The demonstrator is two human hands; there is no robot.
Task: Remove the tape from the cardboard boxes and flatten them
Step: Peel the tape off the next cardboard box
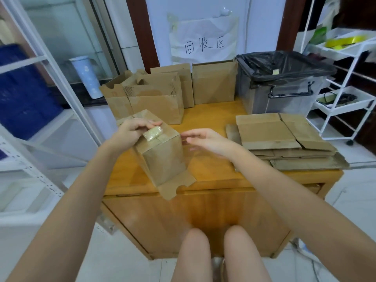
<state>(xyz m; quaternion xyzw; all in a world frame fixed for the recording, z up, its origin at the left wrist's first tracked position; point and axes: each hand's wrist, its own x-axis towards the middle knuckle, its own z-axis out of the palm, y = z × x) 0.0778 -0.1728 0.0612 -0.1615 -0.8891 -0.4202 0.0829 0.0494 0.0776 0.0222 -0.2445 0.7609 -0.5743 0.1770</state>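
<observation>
A small brown cardboard box (162, 159) stands tilted on the wooden table (213, 174), with its bottom flap hanging over the front edge. My left hand (132, 131) grips the box's top, fingertips against a crumpled wad of yellowish tape (153, 133) stuck there. My right hand (209, 141) is blurred just right of the box's top corner. Its thumb and forefinger pinch a faint clear tape strip (190, 151) that stretches away from the box's right side.
Several upright opened boxes (154, 98) stand at the table's back left. A stack of flattened cardboard (284, 143) lies at the right. A grey bin with a black liner (284, 78) sits at the back right. A white cart (345, 78) stands right, metal shelving (30, 98) left.
</observation>
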